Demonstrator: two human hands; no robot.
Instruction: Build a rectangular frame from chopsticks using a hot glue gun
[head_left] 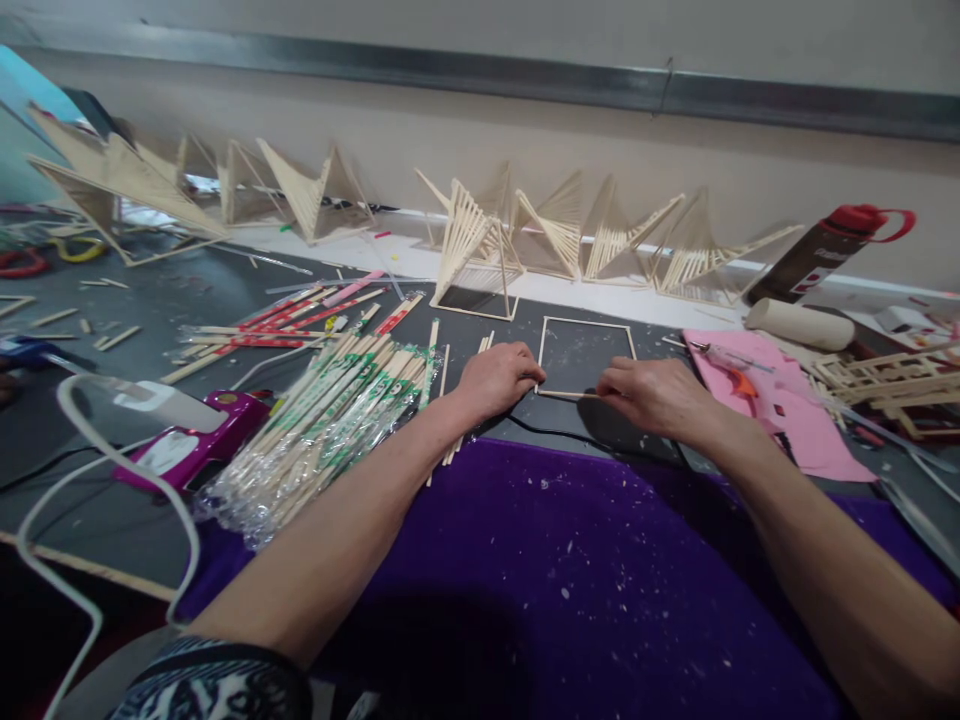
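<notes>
A square frame of thin wooden sticks point(587, 321) lies flat on the dark grey table. My left hand point(501, 378) is closed at its near left corner, fingertips pinching the stick there. At the near right, my right hand point(646, 393) has its fingers curled over the end of the near stick and hides that corner. Loose sticks point(445, 372) lie just left of my left hand, some partly under the wrist. A hot glue gun point(750, 385) with an orange trigger rests on pink paper point(806, 425) to the right of my right hand.
Plastic-wrapped chopsticks point(322, 410) are piled left, near a purple power strip point(202, 430) with a white cable. Twisted stick structures point(472, 240) line the wall. A red-capped bottle point(825, 250) leans at right. Purple cloth point(525, 560) covers the front edge.
</notes>
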